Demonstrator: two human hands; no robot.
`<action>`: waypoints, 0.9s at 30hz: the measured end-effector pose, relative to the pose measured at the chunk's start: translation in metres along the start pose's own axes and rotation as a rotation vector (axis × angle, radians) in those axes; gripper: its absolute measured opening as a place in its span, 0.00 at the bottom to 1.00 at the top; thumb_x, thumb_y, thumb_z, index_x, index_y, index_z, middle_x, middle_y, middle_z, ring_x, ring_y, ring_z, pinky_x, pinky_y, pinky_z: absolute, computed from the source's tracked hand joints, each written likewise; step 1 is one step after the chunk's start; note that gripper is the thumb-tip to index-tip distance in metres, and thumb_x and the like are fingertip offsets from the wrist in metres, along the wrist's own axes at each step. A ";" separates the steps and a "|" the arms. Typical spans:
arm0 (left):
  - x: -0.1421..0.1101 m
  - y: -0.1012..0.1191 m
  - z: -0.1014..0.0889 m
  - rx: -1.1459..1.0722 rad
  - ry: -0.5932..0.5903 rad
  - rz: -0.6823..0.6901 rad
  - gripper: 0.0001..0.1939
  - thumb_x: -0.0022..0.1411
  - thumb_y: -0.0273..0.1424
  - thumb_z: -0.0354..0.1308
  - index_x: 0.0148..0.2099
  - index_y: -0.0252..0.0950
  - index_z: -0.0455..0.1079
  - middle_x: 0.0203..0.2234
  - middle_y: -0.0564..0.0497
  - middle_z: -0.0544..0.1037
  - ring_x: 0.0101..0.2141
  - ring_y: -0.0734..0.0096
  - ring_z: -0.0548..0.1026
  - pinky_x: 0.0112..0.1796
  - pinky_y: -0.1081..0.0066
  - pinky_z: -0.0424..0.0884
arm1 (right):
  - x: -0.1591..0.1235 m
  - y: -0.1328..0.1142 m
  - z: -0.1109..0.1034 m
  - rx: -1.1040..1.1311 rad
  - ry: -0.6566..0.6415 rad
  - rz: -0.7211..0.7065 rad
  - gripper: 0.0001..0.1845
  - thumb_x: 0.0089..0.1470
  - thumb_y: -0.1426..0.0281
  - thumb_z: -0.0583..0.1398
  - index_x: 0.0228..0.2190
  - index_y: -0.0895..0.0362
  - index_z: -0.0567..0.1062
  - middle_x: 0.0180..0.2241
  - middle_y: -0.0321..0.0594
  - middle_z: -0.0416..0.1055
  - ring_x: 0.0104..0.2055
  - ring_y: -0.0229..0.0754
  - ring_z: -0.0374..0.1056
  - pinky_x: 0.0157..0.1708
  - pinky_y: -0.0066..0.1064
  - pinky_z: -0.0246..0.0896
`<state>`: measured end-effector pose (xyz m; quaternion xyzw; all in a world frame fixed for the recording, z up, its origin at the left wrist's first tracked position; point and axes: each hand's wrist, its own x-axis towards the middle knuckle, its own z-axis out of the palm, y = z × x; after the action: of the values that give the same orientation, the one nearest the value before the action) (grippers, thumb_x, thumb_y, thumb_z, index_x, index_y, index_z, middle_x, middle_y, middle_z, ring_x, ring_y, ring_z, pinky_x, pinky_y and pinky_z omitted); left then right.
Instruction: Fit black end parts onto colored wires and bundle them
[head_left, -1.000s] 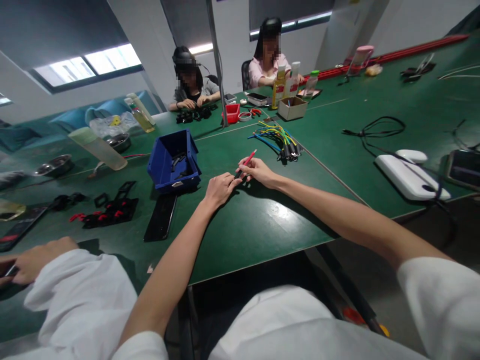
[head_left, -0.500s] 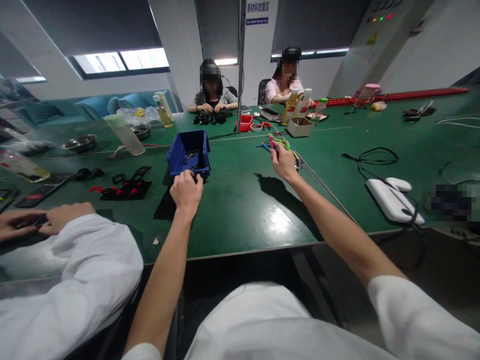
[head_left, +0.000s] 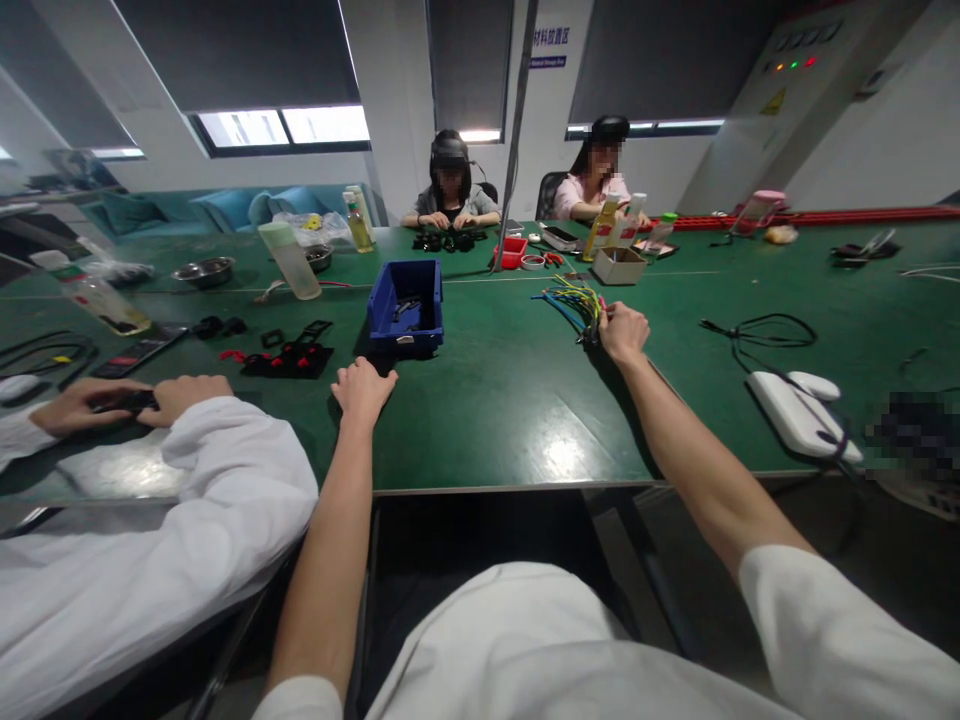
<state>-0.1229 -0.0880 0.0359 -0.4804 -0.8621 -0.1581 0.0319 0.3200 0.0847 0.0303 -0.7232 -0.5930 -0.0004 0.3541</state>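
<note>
My left hand (head_left: 364, 388) rests palm down on the green table, just in front of a blue plastic bin (head_left: 405, 343). Its fingers are somewhat apart and hold nothing I can see. Small dark pieces (head_left: 407, 306) lie inside the bin. My right hand (head_left: 625, 332) is at the right end of a bundle of blue, yellow and green wires (head_left: 564, 296). Thumb and fingers are pinched on a thin red piece (head_left: 602, 302), mostly hidden by the fingers. Small dark metal-looking ends (head_left: 589, 335) of the bundle lie beside the fingertips.
To my left a co-worker's hands (head_left: 191, 398) hold a dark part. Black and red parts (head_left: 289, 362) lie beside the bin. A small carton (head_left: 619, 267) and red tray (head_left: 511, 252) stand farther back. At right lie a white device (head_left: 799, 415) and black cable (head_left: 772, 325).
My left hand has drawn back from the bin's front edge to the table. My right hand has moved from above the wires to their right end and lower. The view has shifted slightly.
</note>
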 end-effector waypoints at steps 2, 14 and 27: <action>-0.002 0.001 -0.006 -0.023 -0.015 -0.013 0.30 0.54 0.47 0.58 0.51 0.28 0.68 0.46 0.29 0.76 0.52 0.39 0.69 0.48 0.48 0.68 | -0.001 -0.001 0.000 -0.007 -0.001 0.002 0.20 0.60 0.64 0.54 0.43 0.66 0.76 0.42 0.68 0.71 0.44 0.58 0.64 0.42 0.50 0.50; -0.036 0.038 -0.026 -0.483 0.012 0.035 0.37 0.44 0.53 0.65 0.50 0.35 0.64 0.42 0.40 0.78 0.45 0.50 0.76 0.46 0.59 0.69 | -0.083 -0.097 -0.009 0.677 -0.401 -0.273 0.18 0.55 0.58 0.59 0.41 0.58 0.74 0.44 0.51 0.71 0.50 0.52 0.65 0.53 0.51 0.60; -0.012 0.131 0.012 -1.166 -0.248 0.267 0.30 0.52 0.49 0.62 0.51 0.33 0.69 0.40 0.43 0.78 0.36 0.63 0.77 0.36 0.67 0.72 | -0.171 -0.129 0.003 1.578 -1.310 0.223 0.53 0.33 0.83 0.71 0.57 0.42 0.59 0.47 0.34 0.68 0.40 0.37 0.71 0.44 0.41 0.73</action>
<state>-0.0053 -0.0302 0.0536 -0.5375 -0.5632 -0.5414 -0.3174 0.1573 -0.0543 0.0220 -0.1943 -0.4307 0.8158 0.3336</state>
